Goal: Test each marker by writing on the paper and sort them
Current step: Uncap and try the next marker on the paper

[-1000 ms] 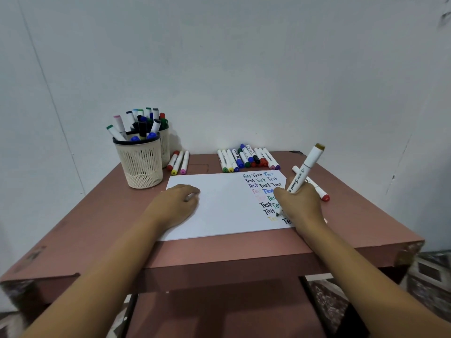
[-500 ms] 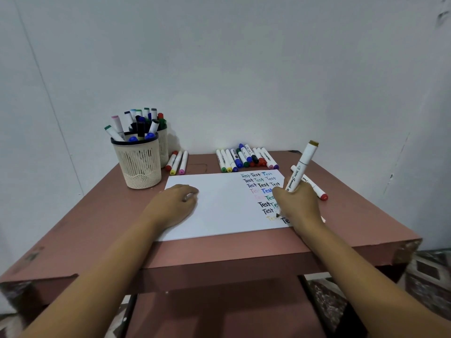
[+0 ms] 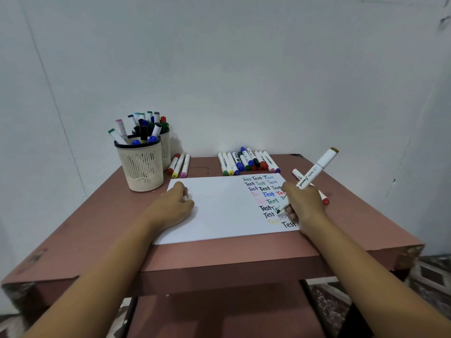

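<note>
Pen cups, 2: a cream mesh cup at the table's far left, crowded with upright markers too bunched to count; a second cup directly behind it, touching or nearly so, also holding markers.

Loose markers, group of 3: lying side by side just right of the cups, caps toward the viewer, red, yellow and pink.

Table, 1: reddish-brown top, chipped at the near corners.

Left hand, 1: resting on the left part of the paper, fingers loosely curled under, a small white object partly visible beneath them; what it is cannot be told.

Paper, 1 white sheet: lying flat at mid-table. Its right side carries rows of the word "Test" in black, teal, blue, red, pink, green, grey and yellow; several are hidden by the hand.

Sorted markers, row of about 11: beyond the paper's far edge, packed side by side, two stacked on top.

Right hand, 1: fingers pinched around the marker in use, white barrel, ochre rear cap pointing up and right, dark tip touching the paper among the written words.

Marker with red cap, 1: on the table just right of the paper, mostly behind the right hand.
</note>
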### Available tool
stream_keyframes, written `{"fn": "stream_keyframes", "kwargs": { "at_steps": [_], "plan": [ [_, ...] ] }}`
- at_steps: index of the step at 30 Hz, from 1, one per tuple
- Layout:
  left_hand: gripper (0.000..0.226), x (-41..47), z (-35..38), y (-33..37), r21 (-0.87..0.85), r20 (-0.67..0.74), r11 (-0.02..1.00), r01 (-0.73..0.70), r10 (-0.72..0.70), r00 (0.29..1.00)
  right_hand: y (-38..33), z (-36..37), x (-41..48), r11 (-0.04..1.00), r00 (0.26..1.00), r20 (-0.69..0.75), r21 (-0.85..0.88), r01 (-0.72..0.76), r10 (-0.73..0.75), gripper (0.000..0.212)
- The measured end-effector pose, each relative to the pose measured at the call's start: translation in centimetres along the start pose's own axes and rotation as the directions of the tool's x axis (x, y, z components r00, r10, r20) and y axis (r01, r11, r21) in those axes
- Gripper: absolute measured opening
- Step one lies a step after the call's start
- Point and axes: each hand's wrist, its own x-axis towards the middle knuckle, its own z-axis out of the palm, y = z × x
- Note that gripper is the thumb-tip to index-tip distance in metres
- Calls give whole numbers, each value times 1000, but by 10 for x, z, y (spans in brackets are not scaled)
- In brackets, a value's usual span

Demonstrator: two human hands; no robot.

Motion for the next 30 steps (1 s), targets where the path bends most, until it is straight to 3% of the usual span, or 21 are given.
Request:
{"fn": "stream_keyframes", "kwargs": {
  "at_steps": [5,8,13,17,22,30],
  "plan": [
    [8,3,-5,-2,2,24,1000,-6,6,1000,-8,0,4,998,995,74,-24,-65,66,18],
    [5,1,-12,4,5,-33,999,-54,54,998,-12,1,9,997,991,119,-63,-53,60,22],
    [8,3,-22,18,-12,-200,979,-202,195,960,-25,6,16,993,986,158,-92,72,-57,38],
    [8,13,-20,38,-42,-172,964,-261,250,953,-39,24,20,988,962,222,49,150,-157,40],
    [18,29,-4,49,-112,-202,966,-232,206,957,-40,57,24,976,912,384,209,70,-147,29],
    [9,29,11,40,-162,-177,954,-252,223,959,-25,72,34,973,903,422,229,-27,-75,27]
  ]
}}
